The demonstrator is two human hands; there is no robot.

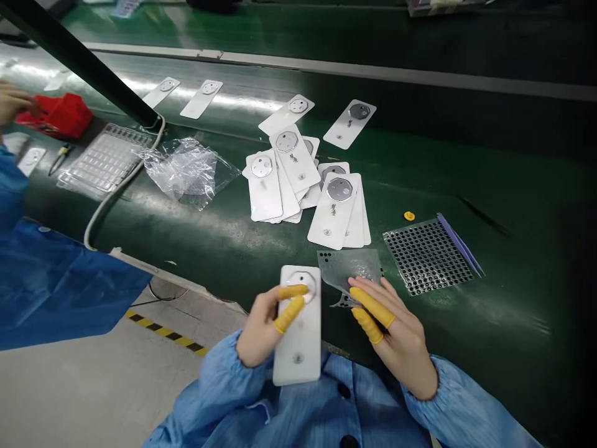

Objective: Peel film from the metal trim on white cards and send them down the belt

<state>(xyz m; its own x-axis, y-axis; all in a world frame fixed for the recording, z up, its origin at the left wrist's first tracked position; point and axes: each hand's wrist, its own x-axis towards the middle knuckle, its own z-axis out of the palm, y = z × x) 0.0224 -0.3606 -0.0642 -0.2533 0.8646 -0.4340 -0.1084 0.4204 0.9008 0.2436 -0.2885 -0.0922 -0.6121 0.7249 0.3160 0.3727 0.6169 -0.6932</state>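
Observation:
A white phone back cover with an octagonal camera ring stands in front of my body at the bench edge. My left hand is at its upper part, thumb and forefinger in yellow finger cots close together over the ring. Anything tiny between those fingertips is hidden. To the right, my right hand, with yellow cots on thumb and forefinger, pinches the lower edge of a clear film sheet. The film curls up there, and a few black dots show at its corners.
Beyond my hands lies a loose pile of white covers. On the right are a sheet of black ring stickers, tweezers and a yellow finger cot. Crumpled plastic, a cable and a co-worker's sleeve are left.

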